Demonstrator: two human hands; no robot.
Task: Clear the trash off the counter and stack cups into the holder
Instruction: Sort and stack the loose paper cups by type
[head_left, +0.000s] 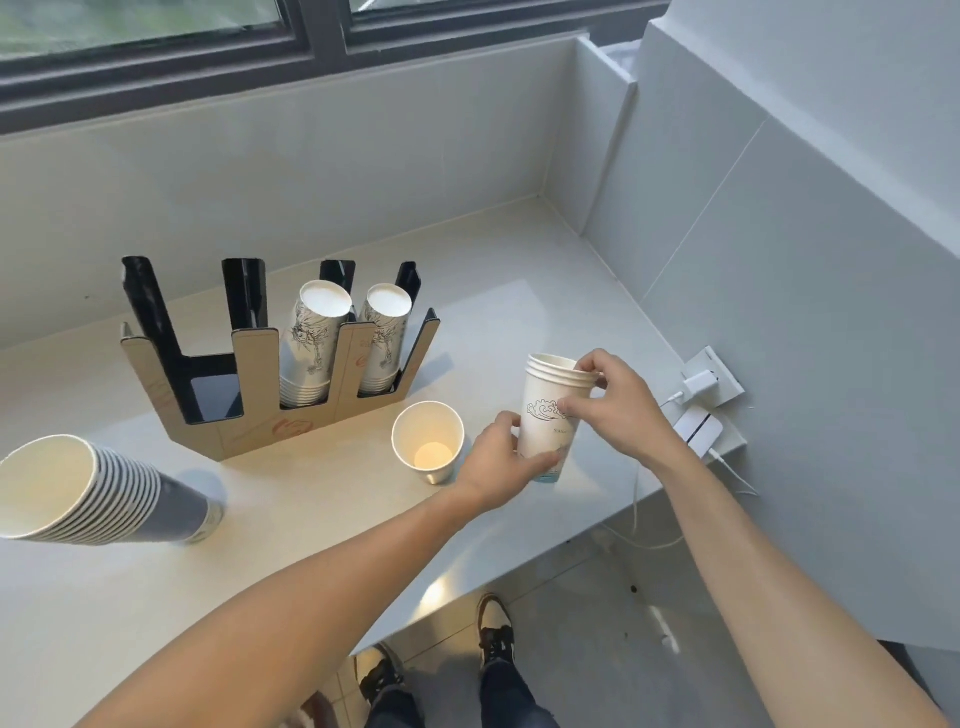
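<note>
A short stack of white paper cups (545, 415) with a blue wave print stands upright near the counter's right edge. My left hand (501, 462) grips its lower part, and my right hand (613, 400) pinches its rim and upper side. Just left of it stands a single empty white cup (428, 449). Behind, the cardboard cup holder (260, 384) carries two upside-down stacks of printed cups (311, 343) in its right slots; its left slots are empty. A tall stack of dark-sided cups (98, 493) lies on its side at the far left.
The white counter (311, 519) ends in a wall on the right. A wall socket with a white charger (698, 384) and its cable hangs past the counter's right edge. A window runs along the back. My feet show on the floor below.
</note>
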